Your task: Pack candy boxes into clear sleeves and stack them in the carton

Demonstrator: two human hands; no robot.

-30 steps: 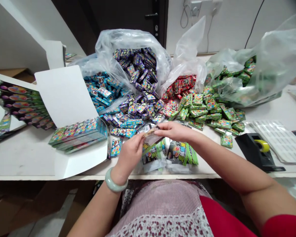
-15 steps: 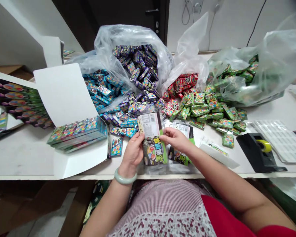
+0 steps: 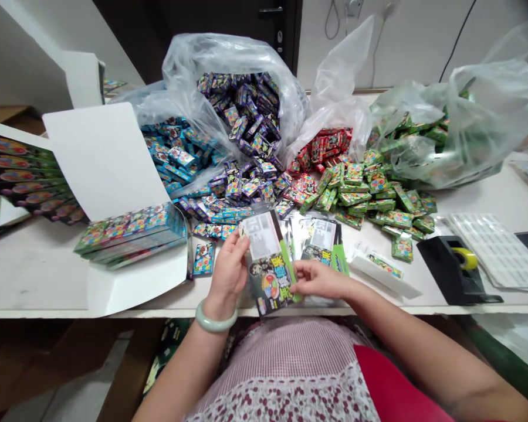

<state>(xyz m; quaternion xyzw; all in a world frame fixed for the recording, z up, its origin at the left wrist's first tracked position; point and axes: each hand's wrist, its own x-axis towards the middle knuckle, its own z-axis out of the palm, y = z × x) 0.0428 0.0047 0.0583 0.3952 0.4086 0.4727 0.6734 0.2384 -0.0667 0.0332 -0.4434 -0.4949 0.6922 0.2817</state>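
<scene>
A black and green printed packet (image 3: 268, 264) in a clear sleeve is tilted over the table's front edge. My left hand (image 3: 229, 266), with a pale bangle at the wrist, pinches its left side, thumb on top. The fingers of my right hand (image 3: 314, 279) are closed on its lower right side. Under and behind my right hand lie similar packets (image 3: 323, 237) in clear sleeves. A single blue box (image 3: 203, 259) lies left of my left hand.
An open white carton (image 3: 145, 281) holds rows of small boxes at left. Bags of purple (image 3: 257, 111), blue, red (image 3: 325, 146) and green boxes (image 3: 378, 199) spill across the back. A black tape dispenser (image 3: 455, 272) and label sheets (image 3: 497, 252) stand at right.
The packet has moved slightly toward me and tilted. My right hand has slid down its right side; my left hand has shifted a little left. More of the packets behind shows.
</scene>
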